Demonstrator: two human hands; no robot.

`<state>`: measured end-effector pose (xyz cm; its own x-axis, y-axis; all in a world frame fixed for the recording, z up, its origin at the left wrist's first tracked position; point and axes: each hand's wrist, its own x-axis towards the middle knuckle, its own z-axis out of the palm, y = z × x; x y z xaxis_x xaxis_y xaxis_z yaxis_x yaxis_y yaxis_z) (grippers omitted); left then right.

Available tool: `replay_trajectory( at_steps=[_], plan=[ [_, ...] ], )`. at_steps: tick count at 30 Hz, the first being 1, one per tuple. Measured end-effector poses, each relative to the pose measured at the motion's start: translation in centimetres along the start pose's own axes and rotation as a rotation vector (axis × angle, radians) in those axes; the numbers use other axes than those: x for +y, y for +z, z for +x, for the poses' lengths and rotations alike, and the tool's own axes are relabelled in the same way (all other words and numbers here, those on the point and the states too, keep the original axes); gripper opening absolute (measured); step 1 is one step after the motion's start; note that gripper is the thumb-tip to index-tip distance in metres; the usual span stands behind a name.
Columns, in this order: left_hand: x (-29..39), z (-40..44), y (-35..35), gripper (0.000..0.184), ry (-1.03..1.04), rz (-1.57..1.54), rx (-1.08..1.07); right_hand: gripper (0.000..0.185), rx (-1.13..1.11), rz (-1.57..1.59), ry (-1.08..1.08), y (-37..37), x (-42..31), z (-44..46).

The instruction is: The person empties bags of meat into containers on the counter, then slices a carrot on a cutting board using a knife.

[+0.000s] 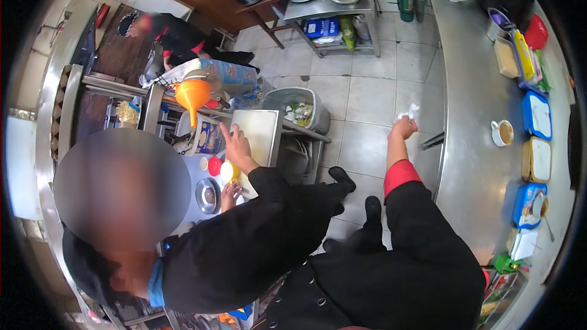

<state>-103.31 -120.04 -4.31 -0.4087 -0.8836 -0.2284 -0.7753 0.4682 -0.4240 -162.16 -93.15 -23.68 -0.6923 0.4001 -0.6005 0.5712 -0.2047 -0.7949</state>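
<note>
1. The person's right grip (pixel 403 128) is pinching a crumpled white wad (pixel 411 110); whether it is cloth or paper, I cannot tell.
2. The wad is sticking out past the fingers, showing above the tiled floor (pixel 365 95), between a grey waste bin (pixel 321 114) and a long steel surface (pixel 471 171).
3. The left grip is staying outside the view, so I cannot tell its state.
4. The steel surface is carrying a white cup (pixel 502 134) with brown contents, and a row of tubs (pixel 537 116) is standing along its wall side.
5. Beside the person, a co-worker is holding one hand (pixel 239 148) by a white board (pixel 260 123); the other hand (pixel 230 196) is resting near a yellow cup (pixel 230 172).
</note>
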Motion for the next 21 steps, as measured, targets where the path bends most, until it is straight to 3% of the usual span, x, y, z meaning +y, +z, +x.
replay_trajectory(
  at_steps=[2, 3, 5, 6, 8, 11, 13, 15, 16, 17, 18, 19, 21],
  plan=[
    [-1.0, -3.2, 0.2, 0.040, -0.030, -0.086, -0.012, 0.039, -0.102, 0.175, 0.041, 4.6, -0.4, -5.4],
    [-1.2, -4.4, 0.0, 0.040, -0.043, -0.129, -0.015, 0.048, -0.290, -0.039, -0.082, 8.9, 4.2, -6.6],
    [-1.8, -6.6, 0.3, 0.041, -0.066, -0.221, -0.020, 0.068, -0.890, -0.452, -0.183, 9.0, 0.0, -20.0],
    [-1.9, -8.2, 0.5, 0.041, -0.082, -0.271, -0.029, 0.064, -1.057, -0.368, -0.141, 11.9, 4.5, -21.7],
    [-2.3, -12.2, 1.2, 0.042, -0.114, -0.376, -0.052, 0.062, -1.196, -0.183, 0.229, 11.9, 4.0, -25.5],
    [-2.8, -20.5, 3.8, 0.043, -0.179, -0.545, -0.135, 0.060, -1.216, -0.127, 0.116, 12.0, 12.0, -22.9],
    [-3.0, -27.1, 6.5, 0.044, -0.239, -0.650, -0.237, 0.052, -1.162, -0.216, 0.225, 6.5, 11.5, -20.1],
    [-2.7, -33.7, 8.8, 0.044, -0.308, -0.747, -0.359, 0.048, -1.064, -0.636, -0.204, 3.0, 22.6, -11.0],
    [-2.3, -37.0, 10.0, 0.045, -0.342, -0.787, -0.418, 0.046, -0.983, -0.758, -0.235, -0.7, 25.7, -7.7],
    [-1.9, -40.2, 10.9, 0.045, -0.374, -0.826, -0.476, 0.046, -1.009, -0.789, -0.368, -4.5, 34.5, -1.2],
    [-1.5, -43.4, 11.8, 0.046, -0.397, -0.857, -0.523, 0.038, -1.073, -1.114, -0.522, -10.7, 27.6, -2.6],
    [-1.0, -46.2, 12.5, 0.046, -0.415, -0.889, -0.565, 0.029, -1.223, -1.636, -0.999, -14.3, 33.4, 3.2],
    [-0.2, -51.3, 13.6, 0.047, -0.432, -0.948, -0.605, 0.026, -1.420, -1.899, -1.164, -24.2, 26.0, 1.4]
  ],
)
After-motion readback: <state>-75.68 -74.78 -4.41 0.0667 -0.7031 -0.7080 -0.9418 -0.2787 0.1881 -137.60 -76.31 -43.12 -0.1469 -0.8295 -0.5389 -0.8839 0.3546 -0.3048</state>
